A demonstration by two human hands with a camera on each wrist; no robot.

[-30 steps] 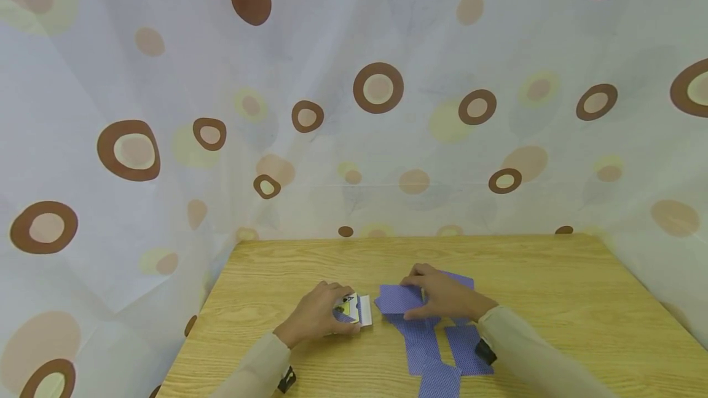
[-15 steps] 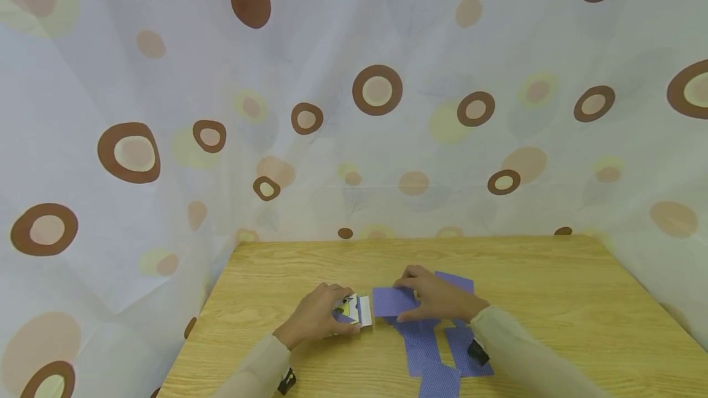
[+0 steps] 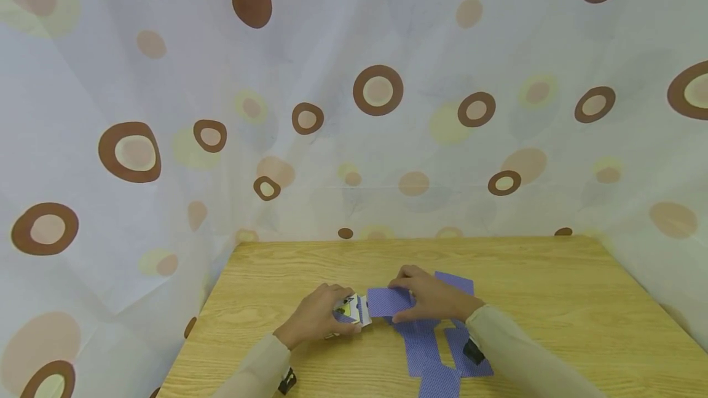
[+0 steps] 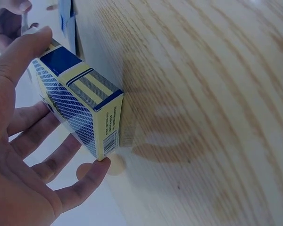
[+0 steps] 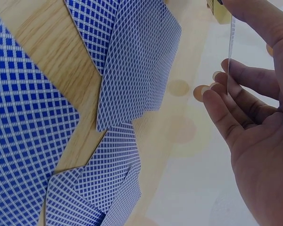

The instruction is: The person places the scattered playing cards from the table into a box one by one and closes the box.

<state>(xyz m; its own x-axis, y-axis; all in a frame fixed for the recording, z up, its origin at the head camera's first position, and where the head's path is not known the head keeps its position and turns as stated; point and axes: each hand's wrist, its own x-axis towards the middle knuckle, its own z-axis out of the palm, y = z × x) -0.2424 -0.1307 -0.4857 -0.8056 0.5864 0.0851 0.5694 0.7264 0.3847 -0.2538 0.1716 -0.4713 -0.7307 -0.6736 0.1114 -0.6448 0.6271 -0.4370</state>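
My left hand point(image 3: 315, 317) grips a small playing-card box point(image 4: 70, 94), thumb on one side and fingers on the other. In the head view the box point(image 3: 347, 311) lies on its side, its opened end and white flap facing right. My right hand point(image 3: 434, 297) pinches a blue-backed playing card point(image 3: 385, 302) between thumb and fingers. The card's left end is right at the box's flap. In the right wrist view this card point(image 5: 230, 47) shows edge-on. Beneath and around the right hand, several playing cards point(image 3: 421, 352) lie face down, overlapping.
All this is on a light wooden table point(image 3: 553, 312). A patterned curtain point(image 3: 310, 66) surrounds its back and sides. One face-down card point(image 3: 456, 280) lies behind the right hand, another point(image 3: 467, 349) under the right wrist. Black straps circle both wrists.
My right hand has moved left, bringing the pinched card from above the spread cards to the flap of the box. The left hand and box stay in place.
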